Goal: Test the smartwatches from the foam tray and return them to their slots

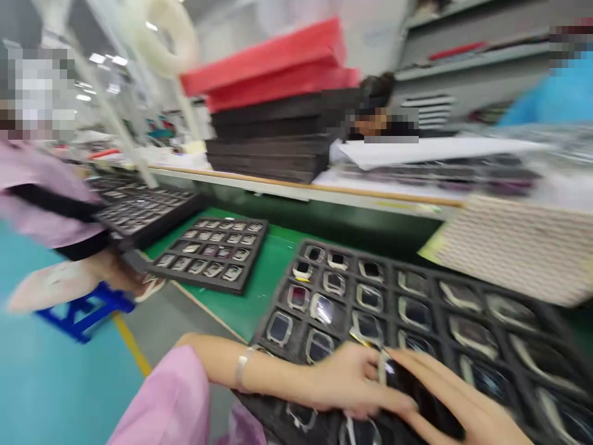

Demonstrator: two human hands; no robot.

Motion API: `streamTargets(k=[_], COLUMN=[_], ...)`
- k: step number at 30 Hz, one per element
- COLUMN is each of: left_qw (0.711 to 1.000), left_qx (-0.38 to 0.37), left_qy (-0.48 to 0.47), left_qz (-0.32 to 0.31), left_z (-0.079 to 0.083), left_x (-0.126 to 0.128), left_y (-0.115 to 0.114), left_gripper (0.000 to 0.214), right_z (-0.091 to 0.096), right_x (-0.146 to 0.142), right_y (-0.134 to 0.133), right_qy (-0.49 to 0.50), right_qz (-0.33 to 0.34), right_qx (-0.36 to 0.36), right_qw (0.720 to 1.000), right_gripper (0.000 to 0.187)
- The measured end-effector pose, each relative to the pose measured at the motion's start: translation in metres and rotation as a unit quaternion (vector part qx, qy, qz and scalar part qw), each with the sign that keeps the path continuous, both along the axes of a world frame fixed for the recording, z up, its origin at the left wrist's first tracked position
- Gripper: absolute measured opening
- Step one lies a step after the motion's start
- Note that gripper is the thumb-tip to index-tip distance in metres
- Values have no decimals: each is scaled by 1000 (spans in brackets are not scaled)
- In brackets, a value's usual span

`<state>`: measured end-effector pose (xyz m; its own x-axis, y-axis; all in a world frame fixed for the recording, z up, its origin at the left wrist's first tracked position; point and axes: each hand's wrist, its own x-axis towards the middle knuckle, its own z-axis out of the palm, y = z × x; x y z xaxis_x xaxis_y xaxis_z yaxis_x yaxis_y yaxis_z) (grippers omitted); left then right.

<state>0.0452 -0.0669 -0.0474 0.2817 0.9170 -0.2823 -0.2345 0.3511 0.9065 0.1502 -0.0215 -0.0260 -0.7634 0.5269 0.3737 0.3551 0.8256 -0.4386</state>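
Over the near part of a black foam tray (389, 272), my two hands meet on a dark, glossy watch case (407, 380) with a pale metal rim. My left hand (347, 383) comes in from the left, a bracelet on its wrist, its fingers closed at the rim. From the right, my right hand (463, 395) has its fingers curled along the dark face. The hands cover part of the piece. Around them, rows of similar square watch cases with rounded corners sit in the tray's compartments. A small yellow tab shows on one case (367, 327) just beyond my left hand.
A smaller black tray (245, 275) of watch cases lies on the green bench (273, 266). Behind, a shelf bears stacked black and red foam (273, 62). A bumpy beige sheet (514, 247) hangs over its edge. At left, a person in pink (46, 198) sits on a blue stool (83, 315).
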Motion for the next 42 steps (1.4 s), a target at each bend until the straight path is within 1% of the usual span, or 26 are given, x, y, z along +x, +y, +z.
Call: streamTargets(k=[1, 2, 3, 4, 5, 7, 9, 11, 14, 18, 25, 30, 35, 42], left_qw=[1000, 1000, 999, 999, 999, 999, 998, 998, 997, 996, 996, 995, 992, 992], left_qx=[11, 27, 47, 47, 40, 40, 54, 69, 75, 81, 78, 87, 108, 107], left_qy=[-6, -5, -7, -11, -22, -29, -17, -2, 10, 8, 14, 8, 18, 28], left_qz=[0, 14, 22, 13, 4, -2, -4, -9, -19, -32, -44, -42, -56, -66], left_z=[-1, -2, -3, -5, -7, -10, -10, -8, -4, -5, -7, -8, -7, -5], left_x=[1, 3, 4, 5, 6, 9, 10, 10, 8, 7, 7, 8, 7, 7], left_y=[-5, -7, -8, -8, -8, -9, -11, -14, -16, -18, -22, -21, -20, -20], left_gripper=[42, 39, 37, 37, 37, 34, 27, 21, 18, 20, 27, 27, 28, 30], right_z=[2, 5, 8, 11, 12, 11, 8, 5, -1, -8, -8, -7, -7, -10], right_x=[33, 59, 76, 86, 90, 86, 80, 77, 79, 82, 82, 84, 85, 86], right_y=[5, 6, 5, 4, 3, 3, 2, 0, -4, -5, -5, -6, -8, -8], right_qy=[-15, -2, -13, -25, -19, -23, -20, -11, 16, 52, 80, 70, 72, 66], right_qz=[-5, 17, 18, 24, 33, 46, 59, 73, 87, 99, 118, 114, 108, 107], right_qx=[-19, -33, -65, -94, -108, -116, -104, -97, -78, -38, -43, -52, -33, -34], right_qw=[1000, 999, 998, 995, 993, 992, 993, 993, 993, 993, 989, 990, 991, 991], right_gripper=[29, 32, 37, 38, 38, 41, 42, 40, 38, 39, 37, 33, 37, 40])
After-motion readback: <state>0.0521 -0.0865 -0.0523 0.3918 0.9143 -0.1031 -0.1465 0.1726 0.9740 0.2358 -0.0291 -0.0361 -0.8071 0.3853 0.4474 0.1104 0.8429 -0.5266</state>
